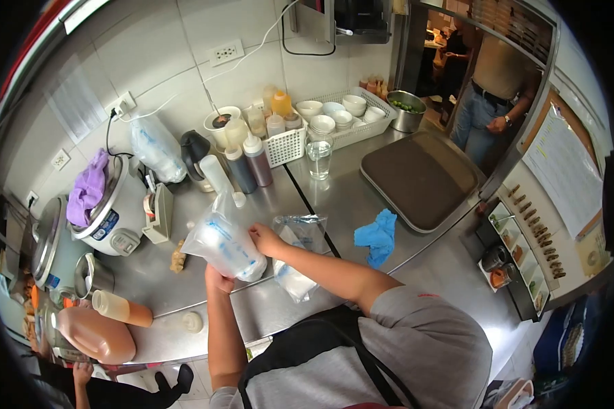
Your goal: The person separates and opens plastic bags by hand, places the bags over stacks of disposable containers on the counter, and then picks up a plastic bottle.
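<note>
A clear plastic bag (226,249) with blue print and white contents is held tilted above the steel counter (170,290). My left hand (219,280) is closed on its lower left side, with the fingers partly hidden behind the plastic. At the bag's right side my right hand (266,240) has its fingers curled in, gripping the plastic. Just right of it, partly under my right forearm, lies another clear bag (295,283) with white contents. A ginger root (178,258) rests on the counter left of the held bag.
Squeeze bottles (258,160), a glass of water (318,160) and a bowl basket (382,126) line the back. A brown tray (419,177) and blue glove (376,237) are right; a rice cooker (116,215) and jug (95,334) left. Other people stand at the doorway and lower left.
</note>
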Demonstrator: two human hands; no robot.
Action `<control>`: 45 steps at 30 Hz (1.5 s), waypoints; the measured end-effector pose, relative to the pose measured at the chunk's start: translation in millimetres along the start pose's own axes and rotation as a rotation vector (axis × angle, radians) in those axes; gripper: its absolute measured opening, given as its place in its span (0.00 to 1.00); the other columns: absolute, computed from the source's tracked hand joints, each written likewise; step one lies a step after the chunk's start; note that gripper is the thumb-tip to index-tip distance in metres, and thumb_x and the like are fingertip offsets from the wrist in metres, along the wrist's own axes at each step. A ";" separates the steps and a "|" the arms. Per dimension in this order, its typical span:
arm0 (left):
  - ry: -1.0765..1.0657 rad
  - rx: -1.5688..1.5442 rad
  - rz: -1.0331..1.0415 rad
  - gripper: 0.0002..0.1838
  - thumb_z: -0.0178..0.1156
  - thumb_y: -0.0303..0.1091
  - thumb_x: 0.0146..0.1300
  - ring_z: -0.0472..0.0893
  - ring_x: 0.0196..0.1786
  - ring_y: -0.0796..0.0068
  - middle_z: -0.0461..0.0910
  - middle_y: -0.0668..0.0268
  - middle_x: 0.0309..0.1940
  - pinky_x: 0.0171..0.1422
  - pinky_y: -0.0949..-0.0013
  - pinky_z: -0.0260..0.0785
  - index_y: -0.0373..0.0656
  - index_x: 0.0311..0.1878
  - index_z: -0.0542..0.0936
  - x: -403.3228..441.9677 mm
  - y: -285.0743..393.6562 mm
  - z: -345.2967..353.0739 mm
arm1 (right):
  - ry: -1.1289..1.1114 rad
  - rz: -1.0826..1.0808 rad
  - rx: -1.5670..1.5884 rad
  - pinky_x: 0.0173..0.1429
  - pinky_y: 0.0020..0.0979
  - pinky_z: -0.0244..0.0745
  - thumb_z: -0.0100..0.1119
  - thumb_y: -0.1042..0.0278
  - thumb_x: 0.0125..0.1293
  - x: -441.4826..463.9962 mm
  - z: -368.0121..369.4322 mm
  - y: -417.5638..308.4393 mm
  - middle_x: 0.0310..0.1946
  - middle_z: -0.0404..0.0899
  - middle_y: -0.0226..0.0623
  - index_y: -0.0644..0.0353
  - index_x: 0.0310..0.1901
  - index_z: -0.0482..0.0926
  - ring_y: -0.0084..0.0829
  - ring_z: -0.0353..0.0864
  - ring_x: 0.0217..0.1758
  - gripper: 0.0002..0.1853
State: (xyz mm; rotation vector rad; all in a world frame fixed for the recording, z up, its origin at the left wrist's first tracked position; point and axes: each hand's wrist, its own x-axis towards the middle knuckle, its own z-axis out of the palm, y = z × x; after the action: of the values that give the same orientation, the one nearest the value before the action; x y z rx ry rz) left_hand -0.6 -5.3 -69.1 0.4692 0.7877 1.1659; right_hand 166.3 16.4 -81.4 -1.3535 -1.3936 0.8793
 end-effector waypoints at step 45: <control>0.418 -0.026 0.418 0.07 0.49 0.34 0.55 0.65 0.15 0.83 0.67 0.71 0.17 0.16 0.78 0.56 0.42 0.33 0.66 -17.5 -39.0 15.3 | 0.293 0.134 -1.474 0.48 0.39 0.65 0.49 0.63 0.54 -162.6 -215.1 85.8 0.36 0.71 0.45 0.60 0.48 0.70 0.45 0.70 0.43 0.19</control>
State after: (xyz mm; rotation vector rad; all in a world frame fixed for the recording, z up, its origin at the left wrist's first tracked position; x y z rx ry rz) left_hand 32.4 -34.1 -81.0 0.3823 1.0627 1.6950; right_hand 382.4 -160.0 -129.2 -2.4941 -1.7226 -0.5048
